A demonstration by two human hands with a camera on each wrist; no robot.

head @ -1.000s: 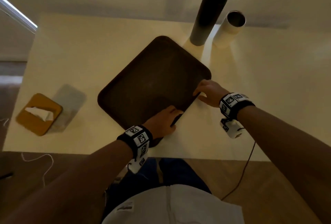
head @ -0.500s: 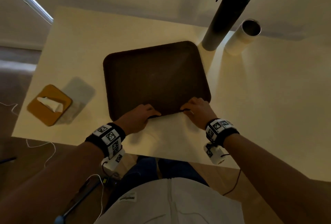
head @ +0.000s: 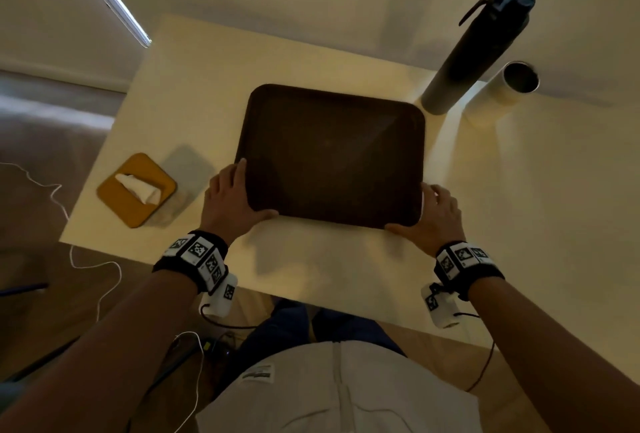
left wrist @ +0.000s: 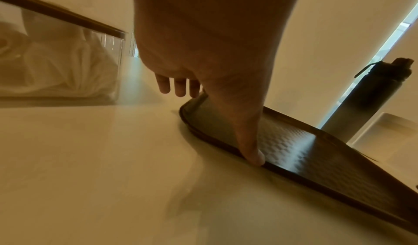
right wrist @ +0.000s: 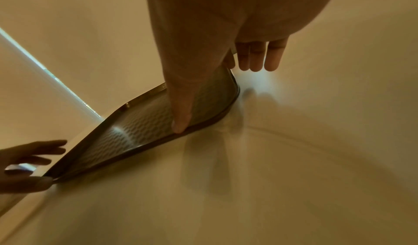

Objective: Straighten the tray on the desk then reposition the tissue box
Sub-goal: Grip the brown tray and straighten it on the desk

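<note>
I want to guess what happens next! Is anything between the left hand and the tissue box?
Nothing visible. The left hand rests at the tray's left corner, and only bare desk lies between it and the tissue box to its left.

Tray (head: 330, 155) flat at centre of tabletop (head: 519, 207), tissue box (head: 136, 190) to its left near the front-left corner, bottle (head: 474, 58) and cup (head: 502, 93) side by side just behind its right-rear corner.

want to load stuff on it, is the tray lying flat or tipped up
Flat. The tray lies on the desk; left hand and right hand touch its near corners with straight fingers.
</note>
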